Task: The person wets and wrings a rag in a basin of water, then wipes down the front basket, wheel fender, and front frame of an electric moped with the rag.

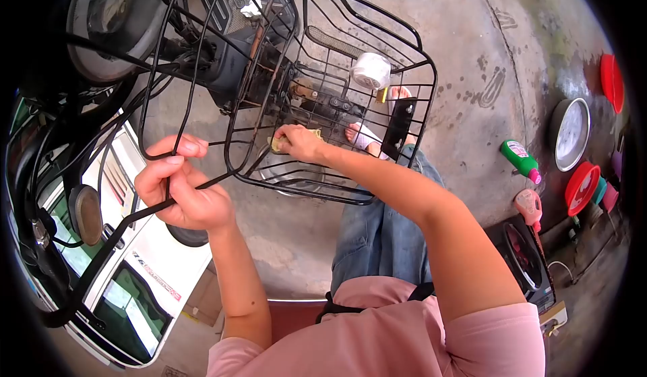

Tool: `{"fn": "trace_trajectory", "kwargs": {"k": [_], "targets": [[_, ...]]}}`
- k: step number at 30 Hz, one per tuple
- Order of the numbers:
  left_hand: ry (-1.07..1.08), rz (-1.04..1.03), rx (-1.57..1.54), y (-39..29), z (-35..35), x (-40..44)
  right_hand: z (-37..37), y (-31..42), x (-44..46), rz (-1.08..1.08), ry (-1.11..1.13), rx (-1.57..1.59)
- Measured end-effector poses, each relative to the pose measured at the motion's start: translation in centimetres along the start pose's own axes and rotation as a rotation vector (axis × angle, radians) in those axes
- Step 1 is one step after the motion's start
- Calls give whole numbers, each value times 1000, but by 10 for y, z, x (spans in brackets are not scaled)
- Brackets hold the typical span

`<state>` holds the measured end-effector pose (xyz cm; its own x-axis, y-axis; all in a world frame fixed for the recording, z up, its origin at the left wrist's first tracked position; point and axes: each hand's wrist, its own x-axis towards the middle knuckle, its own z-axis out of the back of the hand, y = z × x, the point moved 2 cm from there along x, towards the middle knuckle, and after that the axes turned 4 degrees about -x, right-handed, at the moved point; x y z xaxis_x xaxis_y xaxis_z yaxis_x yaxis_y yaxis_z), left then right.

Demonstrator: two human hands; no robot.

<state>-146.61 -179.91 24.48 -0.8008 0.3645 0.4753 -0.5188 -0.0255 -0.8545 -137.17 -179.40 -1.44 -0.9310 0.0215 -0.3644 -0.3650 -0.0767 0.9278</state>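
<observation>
A black wire basket [421,56] fills the upper middle, with rust on some bars and on the metal parts inside it. My left hand [185,185] is closed around a thin black wire bar at the basket's left side. Reaching into the basket, my right hand [296,142] grips a yellowish cloth or sponge [278,143] near the lower bars. A white round container [371,71] sits at the basket's right part. Under the lower bars is a round metal basin [293,175], partly hidden.
Motorbike parts with a round lamp [108,19] stand at upper left, a white vehicle [168,255] at lower left. On the right are a green bottle [519,159], a metal basin [571,134], red basins [581,187], a pink brush-like item [529,208] and a black appliance [519,255].
</observation>
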Motion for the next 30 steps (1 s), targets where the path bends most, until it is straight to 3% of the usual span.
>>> {"fn": "trace_trajectory", "kwargs": {"k": [1,3,5,7,10,12,13,15,17,19,21,23,25,27,29,30], "targets": [[11,25,5,-2,-1,-2,-2,-8,-11,65,-74,-11],[54,9,-11,-2,0,0,16,-16,-26,7,60,-170],[83,3,9,-2,2,1,42,-32,-49,-182,362,-418],[87,-5,10,0,-1,1,71,-52,-78,-142,681,-846],[127,3,20,-4,3,-2,80,-37,-89,-43,707,-1126],[127,1,14,-4,3,0,88,-33,-61,-102,377,-1183],[125,5,12,-3,2,1,110,-31,-46,-31,282,-1323],[118,16,-7,0,3,1,142,-30,-11,81,-108,-1213],[111,12,-19,-1,2,0,127,-32,1,34,-293,-831],[97,17,-21,-3,1,0,84,-49,10,24,-371,-595],[97,19,-21,-1,2,1,56,-15,-3,-272,335,-536],[115,31,-82,0,3,0,49,-27,-26,-236,494,-429],[135,36,-102,-1,3,1,83,-25,-41,-302,580,-777],[127,53,-140,-4,1,1,124,-23,-53,-196,347,-1197],[117,70,-158,-8,-4,1,160,-8,-72,-185,20,-1142],[105,62,-224,-7,-4,-1,177,10,-87,-126,-89,-912]]}}
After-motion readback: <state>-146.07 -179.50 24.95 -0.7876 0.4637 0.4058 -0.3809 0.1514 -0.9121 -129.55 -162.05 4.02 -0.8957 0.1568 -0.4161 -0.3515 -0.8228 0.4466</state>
